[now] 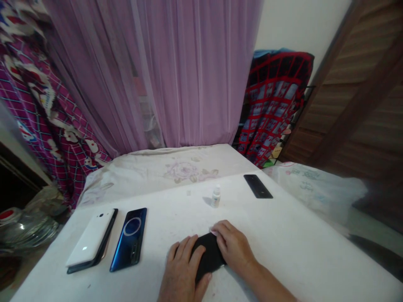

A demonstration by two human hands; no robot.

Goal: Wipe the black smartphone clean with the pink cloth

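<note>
A flat black phone (pixel 208 252) lies near the front of the white tabletop, partly hidden by both hands. My left hand (pixel 184 268) grips its left side, fingers across the top and thumb at the near edge. On the right, my right hand (pixel 234 247) is closed at the phone's edge with its fingers bent together. A pale bit shows at the right fingertips, too small to make out. Beyond the hands stands a small white bottle (pixel 215 197) with a white cap. To the left lies a blue phone (pixel 129 239) with a ring on its back.
A white phone (pixel 91 235) lies on top of other phones at the left edge. Another black phone (pixel 258 186) is at the back right. A small pale square (pixel 188 193) lies near the bottle. Purple curtains (pixel 195 75) hang behind; a clear jug (pixel 25 230) stands low at left.
</note>
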